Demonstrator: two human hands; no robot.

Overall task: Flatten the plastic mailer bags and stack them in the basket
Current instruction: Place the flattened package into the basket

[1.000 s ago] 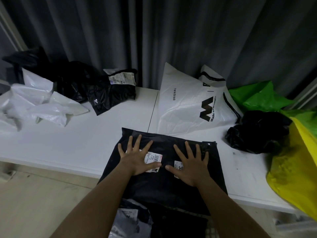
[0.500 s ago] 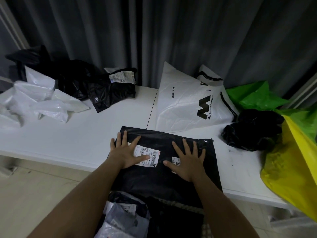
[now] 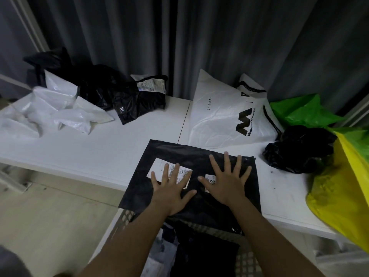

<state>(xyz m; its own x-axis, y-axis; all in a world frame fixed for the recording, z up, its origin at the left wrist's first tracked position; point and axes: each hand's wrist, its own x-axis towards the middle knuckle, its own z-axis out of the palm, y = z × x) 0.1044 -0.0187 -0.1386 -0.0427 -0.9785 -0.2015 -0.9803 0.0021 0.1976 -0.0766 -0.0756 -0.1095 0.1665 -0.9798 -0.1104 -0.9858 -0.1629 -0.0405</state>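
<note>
Left hand (image 3: 172,191) and right hand (image 3: 227,183), fingers spread flat, press on a flat black plastic mailer bag (image 3: 191,176). The bag overhangs the white table's (image 3: 95,148) near edge above a perforated basket (image 3: 249,262).

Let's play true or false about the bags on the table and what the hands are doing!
1. Both hands press flat on the black mailer bag. True: the left hand and right hand lie on it with spread fingers.
2. The left hand covers part of a white label. True.
3. The big white bag with the M logo is under the hands. False: it lies behind the black bag.
4. The green bag is on the left of the table. False: it is on the right.
</note>
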